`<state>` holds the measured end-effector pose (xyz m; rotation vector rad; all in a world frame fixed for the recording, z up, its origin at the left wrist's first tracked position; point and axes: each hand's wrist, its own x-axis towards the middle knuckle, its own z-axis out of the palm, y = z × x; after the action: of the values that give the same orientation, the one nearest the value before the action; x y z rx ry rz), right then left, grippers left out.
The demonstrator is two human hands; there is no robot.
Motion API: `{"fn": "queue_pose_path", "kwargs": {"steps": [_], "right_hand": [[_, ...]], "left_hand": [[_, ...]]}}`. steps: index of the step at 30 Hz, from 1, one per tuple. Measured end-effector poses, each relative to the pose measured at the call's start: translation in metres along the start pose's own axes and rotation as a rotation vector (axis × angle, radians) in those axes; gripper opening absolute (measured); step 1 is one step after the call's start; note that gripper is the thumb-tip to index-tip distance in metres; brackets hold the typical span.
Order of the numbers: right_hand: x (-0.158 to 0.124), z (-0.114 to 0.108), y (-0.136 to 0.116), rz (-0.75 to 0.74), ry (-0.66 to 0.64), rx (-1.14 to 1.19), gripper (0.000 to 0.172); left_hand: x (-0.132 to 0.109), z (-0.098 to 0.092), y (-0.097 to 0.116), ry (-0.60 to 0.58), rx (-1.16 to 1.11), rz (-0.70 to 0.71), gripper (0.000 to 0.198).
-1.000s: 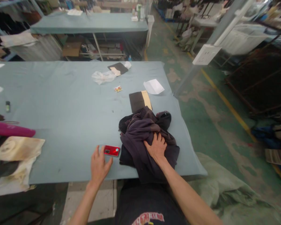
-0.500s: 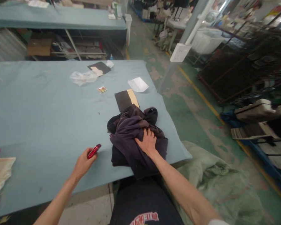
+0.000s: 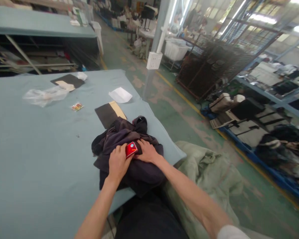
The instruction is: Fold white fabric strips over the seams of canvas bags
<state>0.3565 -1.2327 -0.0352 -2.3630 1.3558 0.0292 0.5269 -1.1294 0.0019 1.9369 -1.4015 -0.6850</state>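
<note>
A crumpled dark purple garment lies in a heap near the front right corner of the grey-blue table. My left hand rests on top of it, fingers closed on a small red phone-like device. My right hand lies on the garment just right of the device, fingers bent and pressing the cloth, touching the device's edge.
Behind the garment lie a black and tan card, a white paper, a small sweet packet, a clear plastic bag and another dark card. A pale green sack sits on the floor at the right.
My left hand picked the red device up off the table and carried it right onto the garment. My view swung to the right. My right hand stayed on the garment.
</note>
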Motion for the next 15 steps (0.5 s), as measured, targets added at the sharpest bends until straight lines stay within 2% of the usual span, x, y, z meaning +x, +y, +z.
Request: {"fn": "queue_pose_path", "kwargs": {"steps": [2, 4, 7, 10, 15], "right_hand": [[-0.015, -0.020, 0.029, -0.018, 0.003, 0.018, 0.086], [-0.041, -0.036, 0.057, 0.025, 0.045, 0.041, 0.076], [-0.094, -0.039, 0.086, 0.103, 0.133, 0.119, 0.059], [-0.156, -0.011, 0.102, 0.214, 0.208, 0.241, 0.051], [-0.268, 0.066, 0.108, 0.459, 0.236, 0.487, 0.049]], "left_hand": [[0.002, 0.020, -0.018, -0.013, 0.073, 0.002, 0.061], [-0.002, 0.032, -0.035, -0.023, 0.113, 0.026, 0.074], [-0.012, 0.036, -0.055, -0.025, 0.124, 0.096, 0.085], [-0.021, 0.031, -0.069, -0.015, 0.112, 0.168, 0.080], [-0.021, 0.031, -0.077, 0.018, 0.158, 0.232, 0.055]]}}
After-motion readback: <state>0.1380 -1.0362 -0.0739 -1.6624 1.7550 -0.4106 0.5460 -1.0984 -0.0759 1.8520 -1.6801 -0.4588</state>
